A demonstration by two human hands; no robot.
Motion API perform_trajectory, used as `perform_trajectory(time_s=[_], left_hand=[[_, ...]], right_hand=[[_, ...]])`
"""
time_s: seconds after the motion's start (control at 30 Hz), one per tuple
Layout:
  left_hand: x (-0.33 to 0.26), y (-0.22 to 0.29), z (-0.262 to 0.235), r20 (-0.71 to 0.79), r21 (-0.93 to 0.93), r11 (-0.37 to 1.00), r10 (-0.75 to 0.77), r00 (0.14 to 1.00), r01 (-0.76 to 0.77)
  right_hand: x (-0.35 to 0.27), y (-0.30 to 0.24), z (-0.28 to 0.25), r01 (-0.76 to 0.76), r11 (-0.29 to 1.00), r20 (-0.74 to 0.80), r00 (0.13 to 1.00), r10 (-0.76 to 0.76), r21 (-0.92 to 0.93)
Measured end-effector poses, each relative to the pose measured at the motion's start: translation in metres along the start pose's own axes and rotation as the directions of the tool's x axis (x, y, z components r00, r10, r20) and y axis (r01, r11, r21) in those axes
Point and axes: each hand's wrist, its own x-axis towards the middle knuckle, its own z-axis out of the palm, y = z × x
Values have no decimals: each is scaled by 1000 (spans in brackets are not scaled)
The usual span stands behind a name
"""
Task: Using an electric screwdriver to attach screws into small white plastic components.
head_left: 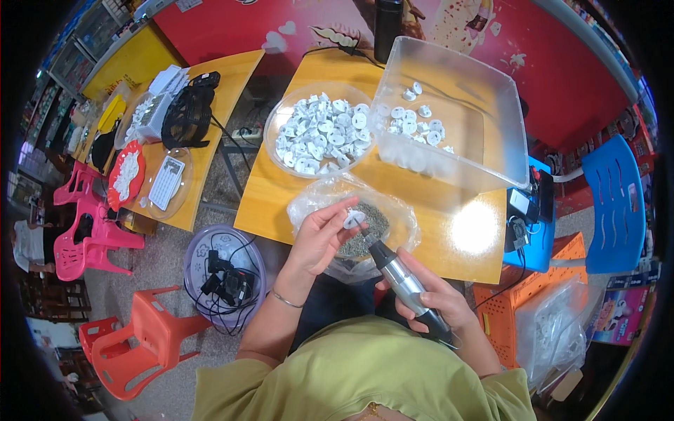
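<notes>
In my left hand [317,242], a small round white plastic piece [353,219] is pinched between thumb and fingers. My right hand [449,303] is wrapped round a silver and black electric screwdriver [403,279]. Its bit points up and left and meets the white piece, though I cannot tell whether a screw sits between them. Just beneath lies an open clear plastic bag [303,208] with a heap of tiny grey screws [377,223]. Beyond it, a round clear tub [269,144] is piled with similar white pieces [323,133].
Right of the tub, a large clear bin [484,91] holds several white pieces on the yellow table [263,210]. A black bottle [387,31] stands at the back. A purple basin [199,238] of black cables is on the floor at left, near a red chair [151,333].
</notes>
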Motion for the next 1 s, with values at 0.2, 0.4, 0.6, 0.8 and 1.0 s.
perform_trajectory(time_s=[0.2,0.4,0.6,0.8,1.0], left_hand=[[0,0,-2,4,3,1000,3,1000,-3],[0,2,-2,3,10,1000,-8,1000,8],[0,1,-2,-3,12,1000,-6,1000,6],[1,0,0,-43,53,999,-1,999,3],[0,0,-2,-15,59,998,9,1000,-8]], right_hand=[[1,0,-1,-16,999,-13,1000,15,-39],[2,0,0,-23,997,-16,1000,22,-69],[2,-2,0,-28,995,-26,999,26,-94],[2,-2,1,-41,997,-55,998,37,-64],[2,-1,-1,-52,998,-50,997,51,-38]])
